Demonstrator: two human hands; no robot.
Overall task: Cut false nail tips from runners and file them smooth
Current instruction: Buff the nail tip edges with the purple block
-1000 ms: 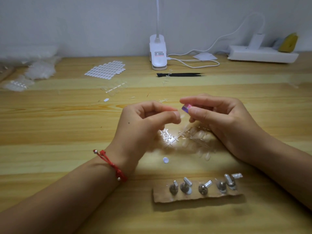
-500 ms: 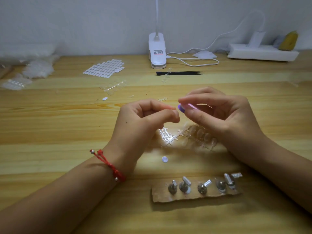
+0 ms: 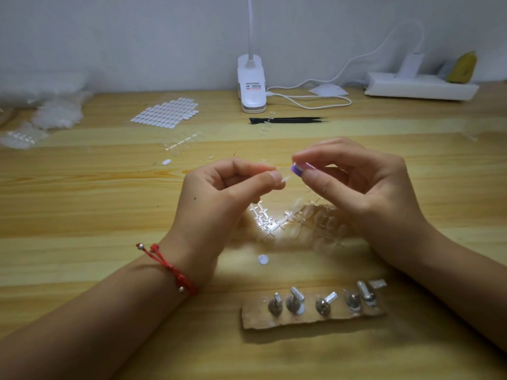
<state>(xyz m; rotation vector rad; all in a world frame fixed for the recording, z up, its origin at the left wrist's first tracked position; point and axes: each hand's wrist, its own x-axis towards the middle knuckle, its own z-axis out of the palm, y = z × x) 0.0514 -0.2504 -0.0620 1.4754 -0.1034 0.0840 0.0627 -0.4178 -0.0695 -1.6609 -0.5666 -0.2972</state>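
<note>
Thumb and forefinger of the left hand (image 3: 219, 204) pinch a clear nail tip (image 3: 284, 180) above the worktop (image 3: 82, 215), so that grip is grasping the tip. A red cord bracelet (image 3: 170, 267) circles its wrist. The right hand (image 3: 365, 193) has its grip closed on a small purple file block (image 3: 298, 169), held just beside the tip; whether they touch cannot be told. A heap of clear runners (image 3: 301, 223) lies beneath. Nearer the person, a cardboard strip (image 3: 312, 320) carries metal holders (image 3: 295, 301). Black tweezers (image 3: 288, 120) lie near the lamp base (image 3: 251, 86).
</note>
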